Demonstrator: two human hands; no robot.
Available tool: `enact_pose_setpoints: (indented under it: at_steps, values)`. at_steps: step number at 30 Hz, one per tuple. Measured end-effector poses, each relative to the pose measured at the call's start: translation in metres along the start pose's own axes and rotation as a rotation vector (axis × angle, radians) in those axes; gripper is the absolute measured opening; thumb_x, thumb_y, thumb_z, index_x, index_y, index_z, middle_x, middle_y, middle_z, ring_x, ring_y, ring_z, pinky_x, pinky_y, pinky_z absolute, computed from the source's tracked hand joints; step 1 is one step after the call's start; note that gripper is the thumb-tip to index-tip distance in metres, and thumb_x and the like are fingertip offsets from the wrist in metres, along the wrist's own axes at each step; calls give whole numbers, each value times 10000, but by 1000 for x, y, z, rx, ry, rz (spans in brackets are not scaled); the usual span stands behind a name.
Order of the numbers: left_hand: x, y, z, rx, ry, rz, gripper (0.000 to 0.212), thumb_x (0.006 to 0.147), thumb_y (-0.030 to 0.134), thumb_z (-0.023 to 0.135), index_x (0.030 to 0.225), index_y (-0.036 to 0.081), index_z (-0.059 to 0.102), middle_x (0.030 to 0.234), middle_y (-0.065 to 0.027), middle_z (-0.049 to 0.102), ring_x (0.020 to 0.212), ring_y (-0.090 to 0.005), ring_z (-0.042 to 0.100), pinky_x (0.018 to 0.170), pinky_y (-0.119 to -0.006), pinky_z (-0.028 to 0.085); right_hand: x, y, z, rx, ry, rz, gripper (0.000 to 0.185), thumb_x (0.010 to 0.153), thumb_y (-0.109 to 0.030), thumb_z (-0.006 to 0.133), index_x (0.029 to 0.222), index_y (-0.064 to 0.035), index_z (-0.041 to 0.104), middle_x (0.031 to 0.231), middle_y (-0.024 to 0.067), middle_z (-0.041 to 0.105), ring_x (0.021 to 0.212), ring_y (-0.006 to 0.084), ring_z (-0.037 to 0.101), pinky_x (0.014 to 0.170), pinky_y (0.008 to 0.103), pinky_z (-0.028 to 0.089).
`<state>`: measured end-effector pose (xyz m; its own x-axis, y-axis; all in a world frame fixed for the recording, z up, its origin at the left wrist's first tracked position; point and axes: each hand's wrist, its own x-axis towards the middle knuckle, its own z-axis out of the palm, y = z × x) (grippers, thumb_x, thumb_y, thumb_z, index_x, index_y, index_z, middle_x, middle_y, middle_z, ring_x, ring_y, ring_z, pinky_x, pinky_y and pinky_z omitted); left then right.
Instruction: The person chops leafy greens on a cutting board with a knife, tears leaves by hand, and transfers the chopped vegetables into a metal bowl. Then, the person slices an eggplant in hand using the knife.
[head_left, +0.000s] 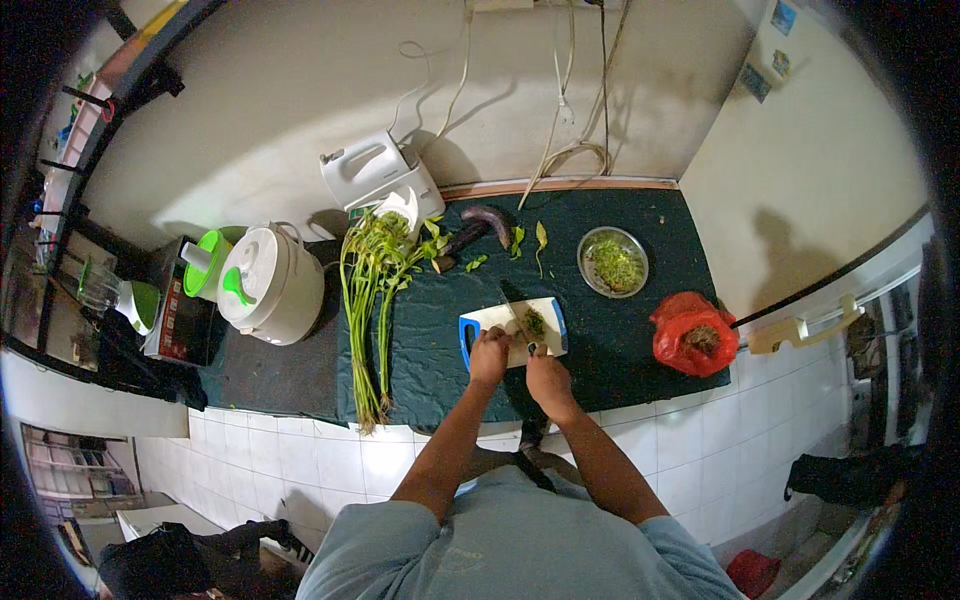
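Observation:
My right hand (550, 384) grips the handle of a kitchen knife (517, 313), its blade pointing away from me across a white cutting board (489, 315) with blue ends. Just right of the blade lies a small pile of chopped greens (535, 324). My left hand (490, 354) rests on the board's left part, fingers curled close to the blade. Whether those fingers pinch anything is hidden from above. Beyond the board to the right, a round metal bowl (585, 247) holds finely cut green pieces (619, 264).
Long-stemmed leafy greens (364, 322) lie left, their root ends over the front edge. Eggplants (491, 219) and loose leaves (541, 238) lie behind the board. A red plastic bag (671, 352) sits right. A rice cooker (259, 289) and hand mixer (367, 169) stand left; cables (562, 150) hang behind.

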<state>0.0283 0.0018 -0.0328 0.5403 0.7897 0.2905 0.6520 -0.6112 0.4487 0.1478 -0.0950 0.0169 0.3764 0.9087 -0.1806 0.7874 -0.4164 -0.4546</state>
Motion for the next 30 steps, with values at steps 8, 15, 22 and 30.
enact_pose_setpoints:
  at_steps: [8, 15, 22, 30]
  values:
    - [6, -2, 4, -38, -43, -80, 192, 759, 71, 640, 905, 110, 758, 933, -92, 671, 879, -321, 608, 833, -406, 506, -5, -2, 4, 41, -54, 72, 298, 985, -241, 460, 1039, 49, 508, 796, 247, 671, 753, 395, 689, 620, 479, 562]
    - [14, -16, 12, -111, -138, -333, 167, 735, 154, 723, 887, 181, 788, 905, -102, 702, 819, -328, 664, 771, -426, 547, -6, -5, 1, -20, -7, -62, 306, 994, -257, 453, 1057, 39, 496, 784, 238, 672, 746, 410, 685, 636, 497, 560]
    - [21, -17, 10, -157, -237, -491, 184, 731, 260, 769, 901, 190, 782, 946, -104, 714, 860, -302, 690, 781, -420, 557, -2, -3, 1, -1, -72, -13, 284, 995, -239, 449, 1038, 38, 486, 775, 240, 676, 747, 424, 684, 656, 506, 558]
    - [23, -14, 1, -248, -245, -585, 207, 731, 269, 776, 913, 171, 769, 955, -115, 711, 855, -307, 691, 765, -436, 556, -12, 1, 24, -53, -98, 79, 278, 998, -235, 443, 1021, 38, 495, 786, 239, 677, 739, 421, 681, 657, 505, 555]
